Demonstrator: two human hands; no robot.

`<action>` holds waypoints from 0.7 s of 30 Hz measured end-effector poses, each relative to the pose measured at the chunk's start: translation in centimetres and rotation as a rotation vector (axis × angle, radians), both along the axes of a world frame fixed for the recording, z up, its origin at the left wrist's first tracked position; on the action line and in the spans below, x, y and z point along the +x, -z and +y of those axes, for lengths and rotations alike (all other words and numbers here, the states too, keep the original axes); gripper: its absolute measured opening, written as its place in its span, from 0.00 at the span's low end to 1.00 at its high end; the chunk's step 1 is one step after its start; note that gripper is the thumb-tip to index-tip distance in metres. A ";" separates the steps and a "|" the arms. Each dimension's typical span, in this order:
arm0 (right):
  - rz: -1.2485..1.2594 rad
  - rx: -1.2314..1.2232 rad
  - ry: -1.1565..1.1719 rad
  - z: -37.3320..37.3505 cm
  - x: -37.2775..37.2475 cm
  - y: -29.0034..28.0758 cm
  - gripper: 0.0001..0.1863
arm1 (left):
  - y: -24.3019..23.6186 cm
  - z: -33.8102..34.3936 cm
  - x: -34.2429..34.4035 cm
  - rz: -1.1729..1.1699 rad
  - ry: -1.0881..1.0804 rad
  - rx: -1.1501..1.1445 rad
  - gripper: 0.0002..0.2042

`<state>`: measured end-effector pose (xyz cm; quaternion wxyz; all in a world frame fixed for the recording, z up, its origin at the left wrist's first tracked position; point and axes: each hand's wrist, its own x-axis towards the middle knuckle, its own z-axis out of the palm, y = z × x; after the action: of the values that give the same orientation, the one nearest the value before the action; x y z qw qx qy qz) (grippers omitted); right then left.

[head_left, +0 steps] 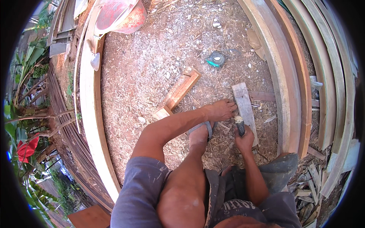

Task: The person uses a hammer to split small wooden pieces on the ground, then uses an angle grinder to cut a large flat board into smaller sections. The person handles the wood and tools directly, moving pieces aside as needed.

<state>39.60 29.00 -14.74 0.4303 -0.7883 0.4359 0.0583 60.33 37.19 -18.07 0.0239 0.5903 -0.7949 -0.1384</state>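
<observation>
My right hand is wrapped round the dark handle of a hand tool with a pale collar. A thin dark edge runs from the collar toward my other hand; the kind of tool is not clear. Beneath it on the ground lies a short greyish wooden board, pointing away from me. At the board's left edge is my left hand, its fingers closed and pressed together by the tool's far end. What those fingers grip is hidden.
Two joined wood pieces lie left of the board. Farther off are a tape measure and a red-stained bucket. Long beams flank me on the left and right. Wood scraps lie at lower right.
</observation>
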 end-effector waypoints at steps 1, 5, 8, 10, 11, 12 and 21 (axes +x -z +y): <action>-0.028 -0.001 -0.015 -0.1 -0.1 0.1 0.16 | -0.5 0.2 0.5 0.041 0.014 -0.083 0.08; -0.065 0.026 0.037 -0.8 -0.2 -0.9 0.15 | -1.6 0.6 0.5 0.313 -0.267 0.138 0.07; -0.091 0.058 0.060 -1.3 -1.0 -0.2 0.15 | -2.7 1.9 -0.6 0.614 -0.669 0.322 0.10; -0.048 0.196 0.125 -2.0 -1.5 -0.4 0.14 | -3.8 3.1 -2.6 0.976 -1.082 0.305 0.08; -0.035 0.267 0.163 -2.2 -1.3 -0.5 0.14 | -6.4 2.7 -3.6 0.951 -1.108 0.315 0.08; -0.107 0.320 0.231 -2.1 -0.4 -1.2 0.12 | -7.1 2.8 -4.7 1.054 -1.161 0.347 0.08; -0.306 0.535 0.532 -1.0 4.0 -5.5 0.10 | -5.7 2.5 -6.6 1.602 -1.172 0.154 0.07</action>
<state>43.59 28.01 -9.23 0.6803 -0.5078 0.5248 -0.0618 53.75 39.72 -12.38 0.5796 0.6220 -0.1159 -0.5136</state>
